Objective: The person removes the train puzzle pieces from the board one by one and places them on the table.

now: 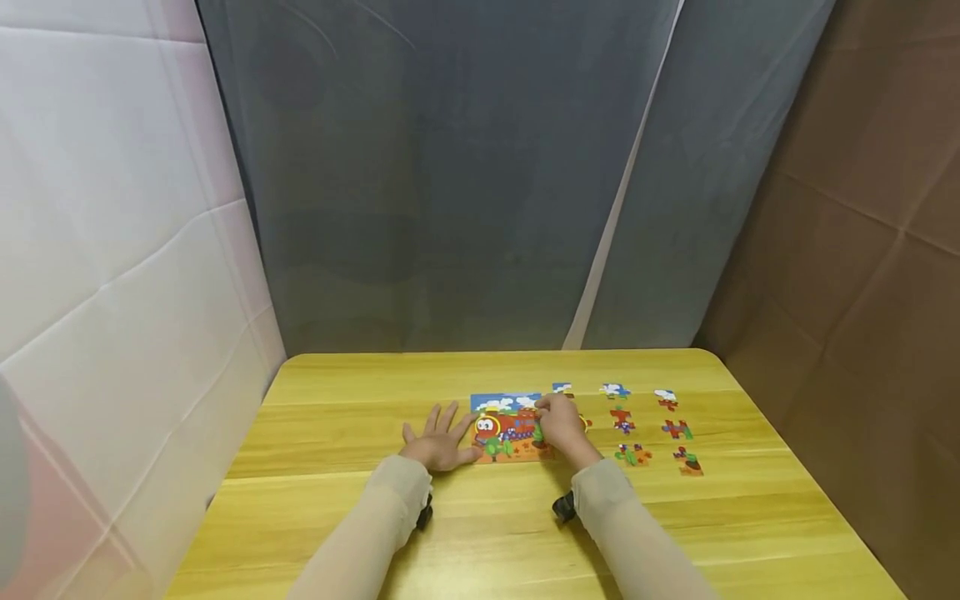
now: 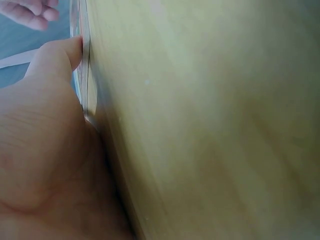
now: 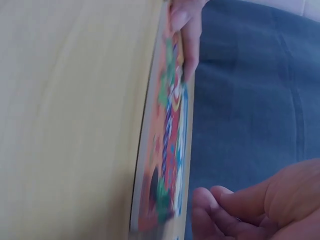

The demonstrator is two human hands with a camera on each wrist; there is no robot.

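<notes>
On the yellow wooden table, your left hand is lying flat with fingers spread, its thumb touching the left edge of the train jigsaw puzzle near the table's middle. Your right hand is resting on the puzzle's right side, fingers curled over a piece there; whether they are pinching it cannot be told. Loose puzzle pieces are lying in rows just right of your right hand.

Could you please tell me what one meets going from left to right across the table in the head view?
Left hand flat on the table → assembled train puzzle → right hand at the puzzle's right edge → loose puzzle pieces.
</notes>
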